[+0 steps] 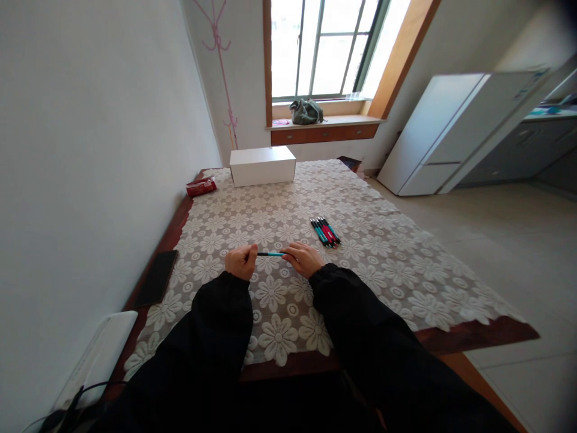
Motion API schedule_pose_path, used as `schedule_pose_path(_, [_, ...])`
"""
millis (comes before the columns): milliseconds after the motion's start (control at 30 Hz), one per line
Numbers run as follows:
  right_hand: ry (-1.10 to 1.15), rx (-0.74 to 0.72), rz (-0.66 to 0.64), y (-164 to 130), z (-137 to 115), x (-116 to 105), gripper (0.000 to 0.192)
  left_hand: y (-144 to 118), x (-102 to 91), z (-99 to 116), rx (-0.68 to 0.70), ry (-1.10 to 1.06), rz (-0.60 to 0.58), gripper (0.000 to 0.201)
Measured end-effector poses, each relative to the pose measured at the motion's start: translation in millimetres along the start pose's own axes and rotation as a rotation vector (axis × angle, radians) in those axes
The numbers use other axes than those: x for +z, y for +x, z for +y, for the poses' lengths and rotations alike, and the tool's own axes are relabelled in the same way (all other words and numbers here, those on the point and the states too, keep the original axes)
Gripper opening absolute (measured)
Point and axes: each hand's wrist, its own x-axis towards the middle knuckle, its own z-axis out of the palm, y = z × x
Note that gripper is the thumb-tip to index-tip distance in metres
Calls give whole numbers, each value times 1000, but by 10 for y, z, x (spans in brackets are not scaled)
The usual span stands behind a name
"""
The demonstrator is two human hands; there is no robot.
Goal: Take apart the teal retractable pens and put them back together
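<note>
A slim pen (270,254), teal with a black section toward the left, lies level between my two hands above the lace tablecloth (278,340). My left hand (241,262) is closed around its black end. At the teal end, my right hand (304,258) pinches the pen between thumb and fingers. Both tips are hidden in my hands. Just beyond my right hand, several pens (325,232) in teal, red and black lie side by side on the cloth.
A white box (262,166) stands at the table's far end, with a red packet (201,187) to its left. Along the left edge lie a dark flat phone or tablet (157,278) and a white device (97,361) with black cables. A refrigerator (451,132) stands beyond the right side.
</note>
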Motion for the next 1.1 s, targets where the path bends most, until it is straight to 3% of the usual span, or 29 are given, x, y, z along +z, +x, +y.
schedule_pose_path(1100, [-61,113,-100,-16,22,29,36,-1,-10,6,-30,-7,-33,51])
